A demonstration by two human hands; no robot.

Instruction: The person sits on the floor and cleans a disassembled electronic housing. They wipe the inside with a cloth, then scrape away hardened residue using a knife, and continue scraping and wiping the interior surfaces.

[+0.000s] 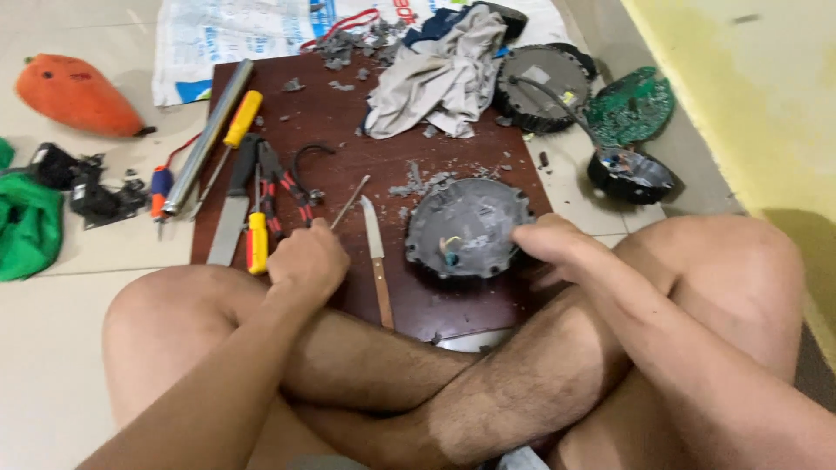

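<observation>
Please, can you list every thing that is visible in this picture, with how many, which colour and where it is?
round metal housing: 1, grey, on the board, under the right hand
board: 1, dark brown, on the floor
knife: 1, wooden handle, beside the housing
thin rod: 1, grey, held by the left hand
pliers: 1, red and black, on the board
screwdrivers: 2, yellow handles, board's left part
metal tube: 1, silver, board's left edge
cloth: 1, beige, board's far end
circuit board: 1, green, on the floor, right
orange object: 1, floor, far left
left hand: closed on the rod
right hand: resting on the housing
</observation>
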